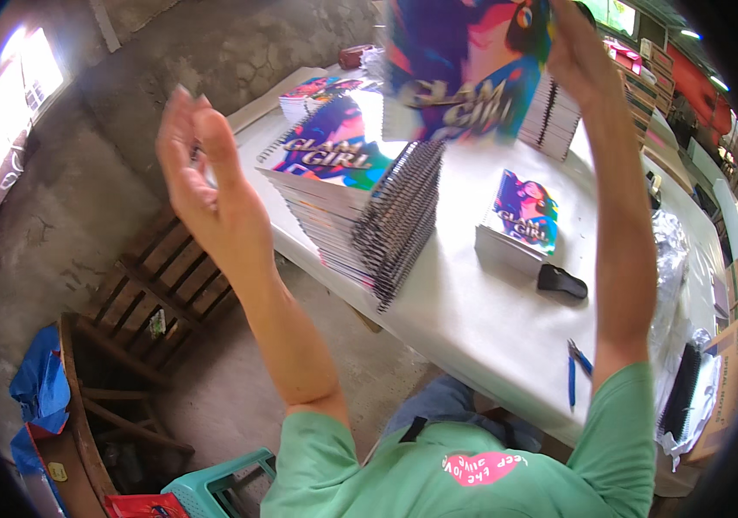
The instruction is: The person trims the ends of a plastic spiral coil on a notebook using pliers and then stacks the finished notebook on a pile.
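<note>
The right hand (574, 47) is lifted high and holds one bright notebook (464, 69) by its right side. The notebook is up in the air, above the far part of the white bench (472, 319), and it looks blurry. The left hand (200, 164) is also raised, out past the left edge of the bench. Its fingers are loosely curled and it holds nothing.

On the bench, near its left edge, sits a big leaning stack of notebooks (360, 207) with black spiral wire down one side. Behind it, at the far left corner, is another pile of notebooks (321, 93). A third pile (552, 116) stands at the far side, just below the right hand.

A small stack of notebooks (520, 224) lies in the middle of the bench. A black tool (561, 281) lies just beside it, on the near side. Blue pliers (576, 367) lie close to the near edge. Shiny crumpled plastic (671, 250) lies by the right edge.

On the floor to the left is a wooden pallet (161, 285), and a green plastic stool (218, 492) stands nearer to the person.
</note>
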{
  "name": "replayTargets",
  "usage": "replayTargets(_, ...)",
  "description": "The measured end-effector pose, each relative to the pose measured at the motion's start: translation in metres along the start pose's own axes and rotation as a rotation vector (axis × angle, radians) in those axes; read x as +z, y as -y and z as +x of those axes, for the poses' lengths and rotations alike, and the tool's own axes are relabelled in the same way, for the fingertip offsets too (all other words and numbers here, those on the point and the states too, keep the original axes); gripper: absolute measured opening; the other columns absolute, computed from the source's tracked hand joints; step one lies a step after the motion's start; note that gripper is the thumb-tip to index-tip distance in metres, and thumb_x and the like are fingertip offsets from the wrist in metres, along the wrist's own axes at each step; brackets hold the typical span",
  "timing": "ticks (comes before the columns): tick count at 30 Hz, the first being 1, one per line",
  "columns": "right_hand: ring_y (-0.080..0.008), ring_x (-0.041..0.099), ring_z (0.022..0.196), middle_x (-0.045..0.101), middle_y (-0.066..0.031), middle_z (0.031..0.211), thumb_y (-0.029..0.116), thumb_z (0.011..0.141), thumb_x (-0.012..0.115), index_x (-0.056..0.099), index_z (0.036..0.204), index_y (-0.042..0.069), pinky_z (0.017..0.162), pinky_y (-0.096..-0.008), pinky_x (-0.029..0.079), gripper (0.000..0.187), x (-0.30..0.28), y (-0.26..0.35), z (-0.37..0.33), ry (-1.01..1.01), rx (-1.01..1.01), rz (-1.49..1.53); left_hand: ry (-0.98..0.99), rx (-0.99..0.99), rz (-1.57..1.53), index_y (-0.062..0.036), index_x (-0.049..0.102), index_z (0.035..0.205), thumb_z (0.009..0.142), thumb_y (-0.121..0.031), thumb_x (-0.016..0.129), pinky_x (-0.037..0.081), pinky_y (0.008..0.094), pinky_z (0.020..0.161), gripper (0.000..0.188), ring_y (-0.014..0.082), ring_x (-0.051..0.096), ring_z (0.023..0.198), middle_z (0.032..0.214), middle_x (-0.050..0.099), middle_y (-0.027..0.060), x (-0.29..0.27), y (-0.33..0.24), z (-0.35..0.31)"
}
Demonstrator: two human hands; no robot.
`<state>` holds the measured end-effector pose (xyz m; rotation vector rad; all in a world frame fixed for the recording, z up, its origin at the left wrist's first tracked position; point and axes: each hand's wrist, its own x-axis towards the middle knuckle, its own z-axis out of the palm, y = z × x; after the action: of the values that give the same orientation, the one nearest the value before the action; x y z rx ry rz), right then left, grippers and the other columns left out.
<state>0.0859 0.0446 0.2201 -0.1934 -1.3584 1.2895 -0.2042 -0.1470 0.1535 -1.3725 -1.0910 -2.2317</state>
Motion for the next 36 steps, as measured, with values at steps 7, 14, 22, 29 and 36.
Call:
replayTargets(7,-0.0178,0.051,0.112,0.055,-0.0074,0.123,0.030,0.081,0.067,0.052,0.124,0.003,0.094,-0.0298,0.041,0.053,0.158,-0.014,0.074,1.242,0.282,-1.097,0.224,-0.359,-0.045,-0.0005,0.044,0.126,0.096,-0.043,0.038,0.033,0.0291,0.097,0.052,0.0191,0.045,0.114,0.125,0.048,0.0139,-0.012,0.090,-0.043)
replayTargets(14,-0.0236,0.046,0.121,0.050,-0.0130,0.129,0.032,0.077,0.067,0.047,0.131,0.012,0.098,-0.0340,0.040,0.061,0.182,-0.068,0.061,1.074,0.006,-1.046,0.079,-0.476,-0.603,-0.0024,0.045,0.125,0.095,-0.053,0.027,0.032,0.0319,0.100,0.062,0.0193,0.046,0.111,0.119,0.047,0.0114,0.008,0.110,-0.054)
replayTargets(22,-0.0163,0.056,0.105,0.061,-0.0076,0.112,0.037,0.090,0.055,0.054,0.123,0.005,0.088,-0.0290,0.045,0.046,0.031,-0.154,-0.015,0.285,-0.027,-0.512,0.042,-0.327,-0.250,0.0009,0.050,0.114,0.096,-0.049,0.032,0.044,0.0273,0.084,0.056,0.0138,0.055,0.093,0.104,0.056,0.0113,0.008,0.114,-0.050)
replayTargets(29,-0.0191,0.053,0.106,0.059,-0.0136,0.111,0.038,0.092,0.053,0.044,0.129,0.009,0.092,-0.0305,0.039,0.048,0.046,-0.163,-0.037,-0.141,-0.158,-0.494,-0.094,-0.174,0.009,0.0013,0.039,0.123,0.094,-0.055,0.021,0.036,0.0384,0.097,0.065,0.0232,0.048,0.110,0.116,0.051,0.0181,0.019,0.113,-0.050)
replayTargets(36,-0.0227,0.057,0.100,0.056,-0.0183,0.114,0.036,0.082,0.065,0.035,0.135,0.000,0.091,-0.0344,0.041,0.070,-0.202,-0.133,-0.149,-0.765,0.449,-1.107,0.247,0.240,-0.386,-0.0005,0.040,0.122,0.091,-0.040,0.038,0.033,0.0485,0.099,0.050,0.0319,0.043,0.118,0.124,0.046,0.0210,-0.009,-0.007,-0.135)
